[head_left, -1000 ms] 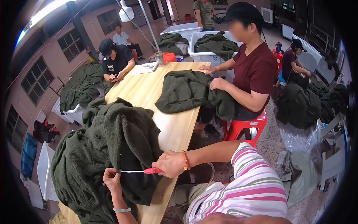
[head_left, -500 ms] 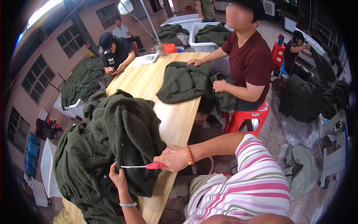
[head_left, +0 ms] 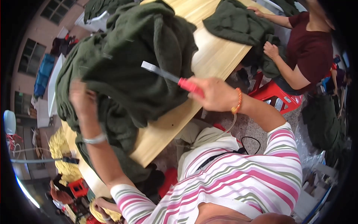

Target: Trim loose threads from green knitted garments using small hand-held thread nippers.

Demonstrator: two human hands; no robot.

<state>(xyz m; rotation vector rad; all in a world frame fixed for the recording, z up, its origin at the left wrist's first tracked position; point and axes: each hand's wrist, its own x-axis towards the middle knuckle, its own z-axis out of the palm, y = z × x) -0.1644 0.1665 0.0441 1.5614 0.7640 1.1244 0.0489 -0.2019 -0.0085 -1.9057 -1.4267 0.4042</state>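
Closed around a red handle, my right hand [head_left: 218, 93] holds a slim metal-shafted tool [head_left: 168, 76] with a pale flat tip; its exact kind is unclear. The tool sits above a heap of dark green fleecy garments [head_left: 130, 78], its tip pointing up and to the left. At the heap's left side is my left hand [head_left: 82, 98], smeared by motion. Whether its fingers grip the cloth does not show. The garments hang over the near left part of the wooden table [head_left: 160, 136].
Across the table at the right, a person in a maroon shirt [head_left: 311, 48] handles another dark green garment [head_left: 238, 26], beside a red stool [head_left: 289, 99]. Yellow cloth [head_left: 61, 145] lies beyond the table's left end. White bins [head_left: 93, 21] stand farther off.
My view has tilted down and turned left. My right hand has lifted the tool away from the cloth. My left hand has left the tool's tip and moved to the heap's left side.
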